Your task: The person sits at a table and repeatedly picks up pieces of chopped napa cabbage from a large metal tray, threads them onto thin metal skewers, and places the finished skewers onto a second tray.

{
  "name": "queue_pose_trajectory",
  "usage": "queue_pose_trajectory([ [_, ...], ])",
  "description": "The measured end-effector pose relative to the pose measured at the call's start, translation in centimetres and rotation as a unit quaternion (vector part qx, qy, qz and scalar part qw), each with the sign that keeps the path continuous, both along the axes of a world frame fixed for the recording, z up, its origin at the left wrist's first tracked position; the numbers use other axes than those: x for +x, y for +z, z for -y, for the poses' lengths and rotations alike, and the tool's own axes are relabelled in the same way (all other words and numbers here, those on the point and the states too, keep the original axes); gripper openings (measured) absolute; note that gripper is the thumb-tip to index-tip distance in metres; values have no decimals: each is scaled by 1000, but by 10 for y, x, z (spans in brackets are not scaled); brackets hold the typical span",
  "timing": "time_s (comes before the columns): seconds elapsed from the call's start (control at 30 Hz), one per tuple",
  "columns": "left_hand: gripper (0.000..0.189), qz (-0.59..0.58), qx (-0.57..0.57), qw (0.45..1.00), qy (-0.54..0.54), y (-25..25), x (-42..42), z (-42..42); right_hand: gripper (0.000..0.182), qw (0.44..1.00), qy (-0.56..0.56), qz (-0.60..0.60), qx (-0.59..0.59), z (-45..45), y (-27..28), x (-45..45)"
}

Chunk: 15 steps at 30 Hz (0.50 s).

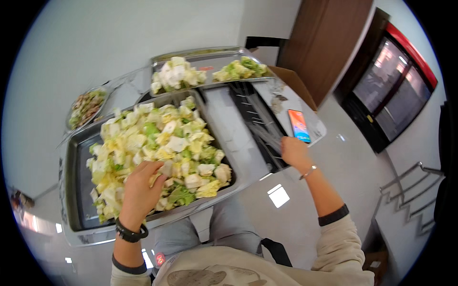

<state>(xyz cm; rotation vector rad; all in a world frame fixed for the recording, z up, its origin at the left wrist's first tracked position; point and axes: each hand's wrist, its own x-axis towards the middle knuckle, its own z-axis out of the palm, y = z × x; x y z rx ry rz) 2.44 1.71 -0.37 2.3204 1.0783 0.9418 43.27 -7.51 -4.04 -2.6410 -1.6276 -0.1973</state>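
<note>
A deep metal tray [84,182] in front of me holds a heap of chopped napa cabbage [143,134]. Over the near side of that heap is my left hand [141,187], its thumb and fingers closing around a pale cabbage piece [166,168]. To the right lies a long black tray [263,119] with thin, skewer-like sticks [266,137], blurred. My right hand [296,153] is curled at the near end of this tray, where the sticks meet its fingers. Its fingertips are hidden, so whether it grips any sticks is unclear.
A shallower metal tray [211,53] at the back carries two bunches of cabbage. At the far left is a plate of mixed food [87,107]. A lit smartphone [299,125] lies beside my right hand near the table edge. Behind it stands a cardboard box [295,84].
</note>
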Motion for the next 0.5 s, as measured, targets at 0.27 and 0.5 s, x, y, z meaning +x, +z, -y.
queue_pose_trajectory([
  [0.27,24,9,-13,1000,21,7,-11,0,6,998,34,-44,-16,2,2,11],
  [0.5,24,2,-9,999,40,6,-14,-7,13,999,28,-25,-18,4,5,4],
])
